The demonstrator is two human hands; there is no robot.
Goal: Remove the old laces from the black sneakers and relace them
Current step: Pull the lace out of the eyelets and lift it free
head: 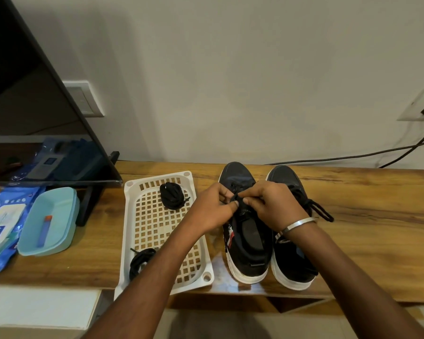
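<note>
Two black sneakers with white soles stand side by side on the wooden table, toes toward the wall. Over the left sneaker [247,243], my left hand [213,209] and my right hand [272,204] meet at its eyelets, both pinching a black lace [235,198] there. The right sneaker [291,260] is still laced, with its bow [321,211] hanging off its right side. A white lattice tray [154,231] lies left of the shoes. It holds one coiled black lace [173,195] at the far end and another coiled lace [140,261] at the near end, partly behind my left forearm.
A dark TV screen [34,118] leans at the left, its stand beside the tray. A light blue tub [59,206] with a blue tube in it and a pack of wipes [0,226] sit at the far left. Black cables [353,156] run along the wall behind the shoes.
</note>
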